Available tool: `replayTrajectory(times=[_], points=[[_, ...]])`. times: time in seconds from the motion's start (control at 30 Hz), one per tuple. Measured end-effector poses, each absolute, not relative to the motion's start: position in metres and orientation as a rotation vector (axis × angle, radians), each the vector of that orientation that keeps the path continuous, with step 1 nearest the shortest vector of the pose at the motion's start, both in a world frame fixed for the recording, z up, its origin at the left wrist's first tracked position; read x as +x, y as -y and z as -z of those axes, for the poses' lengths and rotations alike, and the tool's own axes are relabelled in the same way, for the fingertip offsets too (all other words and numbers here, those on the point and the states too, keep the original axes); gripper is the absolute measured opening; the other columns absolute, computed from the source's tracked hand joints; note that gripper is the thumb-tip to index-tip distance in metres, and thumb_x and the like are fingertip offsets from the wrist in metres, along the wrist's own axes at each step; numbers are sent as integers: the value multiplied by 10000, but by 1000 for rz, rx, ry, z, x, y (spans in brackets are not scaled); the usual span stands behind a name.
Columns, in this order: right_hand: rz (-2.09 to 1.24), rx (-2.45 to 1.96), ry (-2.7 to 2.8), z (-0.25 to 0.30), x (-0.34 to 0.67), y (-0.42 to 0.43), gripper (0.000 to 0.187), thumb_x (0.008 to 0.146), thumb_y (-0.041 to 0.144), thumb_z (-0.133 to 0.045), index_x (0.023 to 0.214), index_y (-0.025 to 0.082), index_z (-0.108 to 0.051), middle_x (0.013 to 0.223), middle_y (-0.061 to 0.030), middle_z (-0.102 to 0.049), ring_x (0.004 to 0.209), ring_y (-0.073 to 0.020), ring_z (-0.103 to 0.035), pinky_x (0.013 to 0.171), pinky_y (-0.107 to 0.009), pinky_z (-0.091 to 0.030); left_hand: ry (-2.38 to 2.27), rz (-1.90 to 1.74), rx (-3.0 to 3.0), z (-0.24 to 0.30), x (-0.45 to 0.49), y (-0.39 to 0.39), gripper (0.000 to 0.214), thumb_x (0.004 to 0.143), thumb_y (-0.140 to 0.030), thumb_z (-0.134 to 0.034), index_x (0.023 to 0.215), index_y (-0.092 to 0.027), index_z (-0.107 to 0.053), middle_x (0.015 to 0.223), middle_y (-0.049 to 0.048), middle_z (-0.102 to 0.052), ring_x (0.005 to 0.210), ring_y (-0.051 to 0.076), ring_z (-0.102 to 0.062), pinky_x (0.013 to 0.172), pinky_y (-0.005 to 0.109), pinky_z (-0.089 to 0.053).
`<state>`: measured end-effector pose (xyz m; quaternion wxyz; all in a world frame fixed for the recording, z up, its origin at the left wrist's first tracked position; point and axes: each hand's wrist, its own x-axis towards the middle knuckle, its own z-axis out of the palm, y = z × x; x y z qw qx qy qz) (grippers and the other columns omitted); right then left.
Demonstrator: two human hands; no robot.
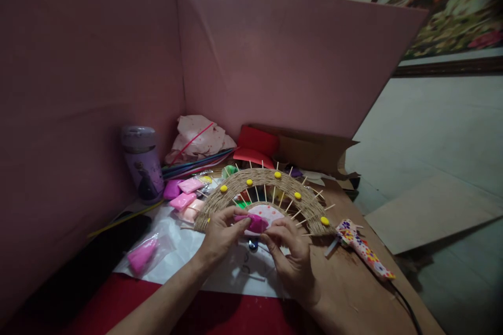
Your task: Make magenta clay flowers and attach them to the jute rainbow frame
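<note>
A small magenta packet (257, 223), which looks like soft clay in clear plastic, is pinched between the thumb and fingers of my left hand (225, 233). At its right end, the thumb and fingertips of my right hand (291, 251) are closed on the wrapper's edge. Just behind my hands stands a twine-wrapped arch (236, 183) with thin sticks radiating from it and yellow dots (277, 174) along its band. A pale half-round piece with pink spots (271, 213) sits inside the arch, partly hidden by the packet. White paper (188, 251) with dark marks lies under my hands.
Several pink packets (183, 201) lie left of the arch, with another pink packet (142, 256) nearer me. A purple tumbler (143, 165) stands at the left wall. On the right lies a flower-patterned corded tool (363, 248). Red sheets (257, 144) and cardboard (314, 154) are behind.
</note>
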<state>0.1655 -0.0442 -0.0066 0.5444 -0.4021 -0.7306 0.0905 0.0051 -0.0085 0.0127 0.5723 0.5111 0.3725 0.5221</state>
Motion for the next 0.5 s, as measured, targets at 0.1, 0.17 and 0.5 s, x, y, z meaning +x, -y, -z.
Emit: replayTrajectory(times=[0.1, 0.17, 0.5], points=[[-248, -970, 1712, 9, 166, 42, 45, 824, 159, -567, 815, 201, -581, 817, -35, -552, 727, -154, -529, 614, -267, -446, -865, -1199, 1185, -13, 4, 9, 258, 621, -350, -752, 703, -129, -646, 575, -1, -616, 479, 89, -523, 461, 192, -403], [-279, -965, 1707, 10, 167, 41, 44, 830, 163, -558, 829, 205, -574, 817, -33, -564, 728, -155, -533, 607, -265, -446, -861, -1196, 1188, -12, 4, 9, 267, 645, -370, -734, 702, -127, -638, 651, 16, -636, 521, 96, -543, 488, 201, -422], [-308, -888, 1739, 16, 168, 39, 140, 840, 90, -516, 869, 215, -571, 787, -21, -565, 742, -150, -538, 659, -273, -449, -718, -965, 871, -8, 4, 10, 353, 608, -386, -762, 814, -123, -647, 711, 48, -655, 608, 152, -607, 499, 236, -469]])
